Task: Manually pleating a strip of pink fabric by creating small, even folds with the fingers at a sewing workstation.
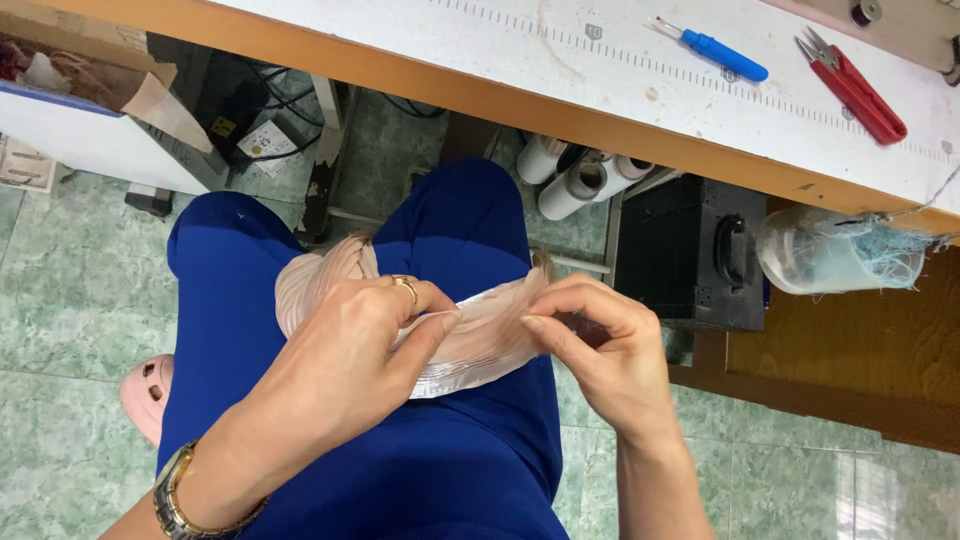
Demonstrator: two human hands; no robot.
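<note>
I see both hands low over the lap, above blue trousers (pixel 450 460). The left hand (pixel 345 375) curls over from the left, wrist bent, thumb and fingers pinched on a pale pink strip of cloth (pixel 480 340). The right hand (pixel 610 350) comes in from the right, its grip closed on the strip's other end. The cloth lies across the thighs between them. On the bench (pixel 560 60) above lie a blue seam ripper (pixel 715 48) and red snips (pixel 858 90).
</note>
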